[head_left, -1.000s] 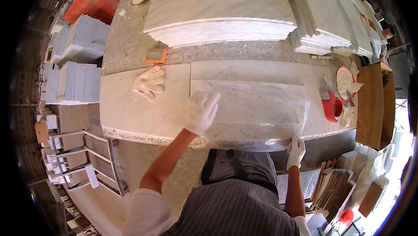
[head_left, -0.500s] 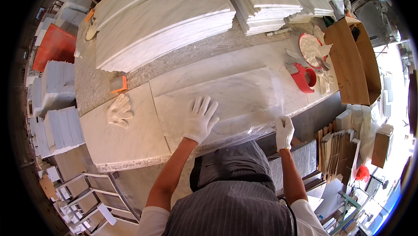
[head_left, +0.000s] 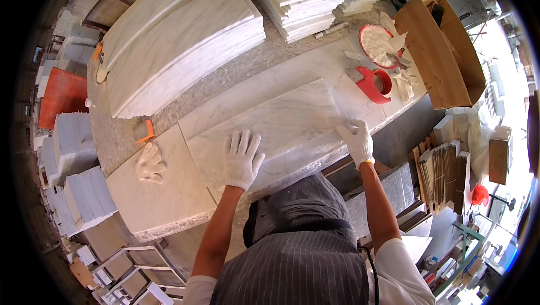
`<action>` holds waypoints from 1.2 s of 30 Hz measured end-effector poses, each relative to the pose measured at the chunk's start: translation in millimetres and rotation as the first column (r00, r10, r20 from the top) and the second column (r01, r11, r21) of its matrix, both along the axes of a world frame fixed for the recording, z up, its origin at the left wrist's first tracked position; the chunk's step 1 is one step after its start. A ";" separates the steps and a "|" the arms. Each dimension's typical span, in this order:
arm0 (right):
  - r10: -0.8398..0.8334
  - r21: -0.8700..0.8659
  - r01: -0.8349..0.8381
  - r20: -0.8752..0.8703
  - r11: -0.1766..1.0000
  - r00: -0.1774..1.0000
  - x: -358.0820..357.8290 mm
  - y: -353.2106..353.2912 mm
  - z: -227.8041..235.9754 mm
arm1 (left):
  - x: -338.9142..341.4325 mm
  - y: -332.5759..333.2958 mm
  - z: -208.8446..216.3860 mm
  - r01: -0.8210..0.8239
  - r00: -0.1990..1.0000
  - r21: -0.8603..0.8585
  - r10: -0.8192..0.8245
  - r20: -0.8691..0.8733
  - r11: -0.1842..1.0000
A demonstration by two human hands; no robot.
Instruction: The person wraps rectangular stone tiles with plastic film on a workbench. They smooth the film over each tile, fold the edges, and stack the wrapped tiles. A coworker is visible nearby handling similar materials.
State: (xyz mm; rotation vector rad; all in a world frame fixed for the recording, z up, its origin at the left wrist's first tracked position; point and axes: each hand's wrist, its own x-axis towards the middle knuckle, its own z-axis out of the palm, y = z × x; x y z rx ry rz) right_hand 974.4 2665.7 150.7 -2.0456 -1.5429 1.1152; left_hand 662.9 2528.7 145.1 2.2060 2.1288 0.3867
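Note:
A rectangular white marble slab [head_left: 270, 115] with grey veins lies on the stone-topped bench, with clear plastic film [head_left: 304, 158] over its near part and front edge. My left hand [head_left: 241, 161], in a white knit glove, rests palm down near the slab's left end, fingers spread. At the slab's right end my gloved right hand [head_left: 358, 144] touches the near corner, thumb and fingers apart. How much film lies under it is hard to make out. To the left, a loose white glove [head_left: 150, 164] lies on another pale slab [head_left: 163, 192].
Stacked marble slabs [head_left: 185, 46] stand behind the work. A red tape dispenser [head_left: 374, 84], a red-rimmed tub of white paste [head_left: 377, 46] and an open cardboard box [head_left: 436, 52] sit at right. An orange-edged piece [head_left: 144, 130] lies at left. Cardboard sheets [head_left: 441, 164] stand below the bench.
My right hand has moved from a pinch on the film beyond the slab's right end to the slab's corner, its fingers spreading. The left hand stays flat on the slab. The whole view has shifted and turned.

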 end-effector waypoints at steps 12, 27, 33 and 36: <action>0.440 0.357 -0.330 -0.292 0.874 0.849 -62.2 -48.4 56.5 | 3.0 -9.7 -15.8 -0.109 0.986 0.063 0.100 0.135 0.992; 0.939 0.611 -0.713 -0.234 0.344 0.253 -128.1 -144.5 104.8 | 2.0 -75.4 9.7 -0.418 0.895 -0.087 0.427 0.130 0.904; 0.931 0.558 -0.745 -0.224 0.364 0.287 -123.3 -142.2 111.4 | -0.8 -74.4 5.7 -0.426 0.897 -0.066 0.430 0.104 0.903; 0.900 0.540 -0.720 -0.270 0.435 0.341 -119.2 -138.1 111.3 | 0.4 -70.8 12.1 -0.400 0.915 -0.033 0.401 0.049 0.916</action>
